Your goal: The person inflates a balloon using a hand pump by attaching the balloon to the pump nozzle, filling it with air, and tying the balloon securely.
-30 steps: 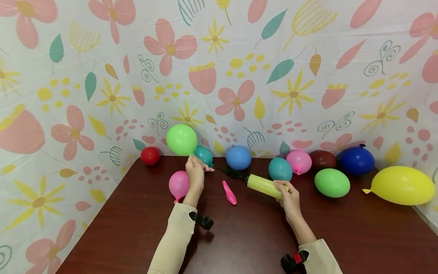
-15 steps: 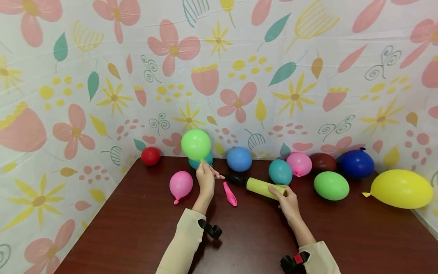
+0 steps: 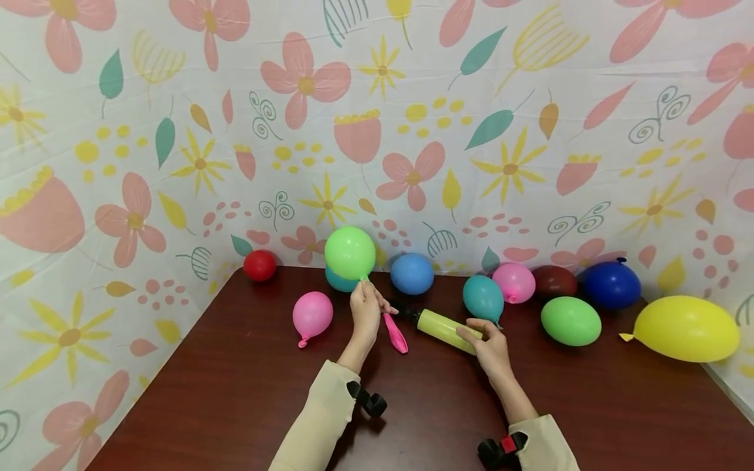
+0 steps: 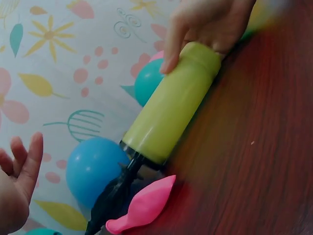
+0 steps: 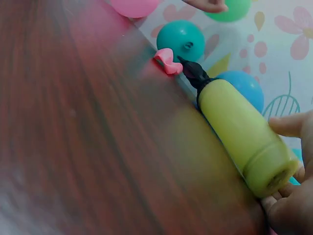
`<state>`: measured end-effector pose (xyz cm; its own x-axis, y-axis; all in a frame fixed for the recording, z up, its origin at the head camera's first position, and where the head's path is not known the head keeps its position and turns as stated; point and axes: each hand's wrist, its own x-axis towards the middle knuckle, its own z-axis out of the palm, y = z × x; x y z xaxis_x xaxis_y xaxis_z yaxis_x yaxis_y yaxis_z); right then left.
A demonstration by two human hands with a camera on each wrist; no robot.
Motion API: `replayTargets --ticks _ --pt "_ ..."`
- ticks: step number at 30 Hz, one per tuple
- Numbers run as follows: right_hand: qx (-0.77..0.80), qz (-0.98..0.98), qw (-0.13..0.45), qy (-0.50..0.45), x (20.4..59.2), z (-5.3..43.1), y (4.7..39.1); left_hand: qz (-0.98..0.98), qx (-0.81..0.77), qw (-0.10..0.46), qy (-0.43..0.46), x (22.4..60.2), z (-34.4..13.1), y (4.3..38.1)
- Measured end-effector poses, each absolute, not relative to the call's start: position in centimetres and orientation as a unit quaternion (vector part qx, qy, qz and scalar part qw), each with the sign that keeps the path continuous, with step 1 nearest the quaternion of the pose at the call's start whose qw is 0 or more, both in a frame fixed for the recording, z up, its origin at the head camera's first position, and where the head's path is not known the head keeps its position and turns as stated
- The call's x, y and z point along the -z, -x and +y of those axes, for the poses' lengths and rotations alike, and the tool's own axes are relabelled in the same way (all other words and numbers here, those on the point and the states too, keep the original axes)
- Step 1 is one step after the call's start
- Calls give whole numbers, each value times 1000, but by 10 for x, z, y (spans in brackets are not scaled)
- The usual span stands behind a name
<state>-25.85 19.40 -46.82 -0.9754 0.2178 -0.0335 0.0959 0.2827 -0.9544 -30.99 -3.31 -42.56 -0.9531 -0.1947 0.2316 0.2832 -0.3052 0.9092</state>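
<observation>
My left hand (image 3: 366, 317) pinches the neck of an inflated light green balloon (image 3: 350, 252), held up over the far left part of the table. Some of its other fingers stretch out to the right. With thumb and fingers, my right hand (image 3: 492, 350) holds the end of a yellow balloon pump (image 3: 444, 329). The pump slants low over the table, its black tapered end (image 5: 195, 74) toward my left hand. A limp pink balloon (image 3: 396, 336) lies on the table just below that black end. In the left wrist view, the right hand's fingers (image 4: 171, 49) wrap the yellow barrel's end.
Along the back wall sit inflated balloons: red (image 3: 260, 265), blue (image 3: 412, 274), teal (image 3: 483, 297) and others. A pink one (image 3: 313, 315) lies left of my left hand. A green one (image 3: 571, 321) and a large yellow one (image 3: 688, 329) rest at the right.
My left hand has moved right and slightly down with the green balloon, closer to the pump. The pump's held end has dipped a little and shifted slightly left with my right hand.
</observation>
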Motion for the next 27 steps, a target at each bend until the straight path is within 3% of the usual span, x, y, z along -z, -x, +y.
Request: replayTargets --ticks 5,8,17,22,27 --pt "-595 -787 142 81 453 172 257 -587 800 108 60 423 -24 304" --pt "-609 -775 164 45 439 149 255 -611 782 105 67 420 -18 299" --pt "-708 -706 32 -18 424 82 258 -627 773 82 51 417 -6 284" --pt "-777 -630 8 9 420 70 261 -605 791 85 32 421 -4 279" --pt "-845 -531 -52 24 418 71 270 -594 799 94 17 422 -1 278"
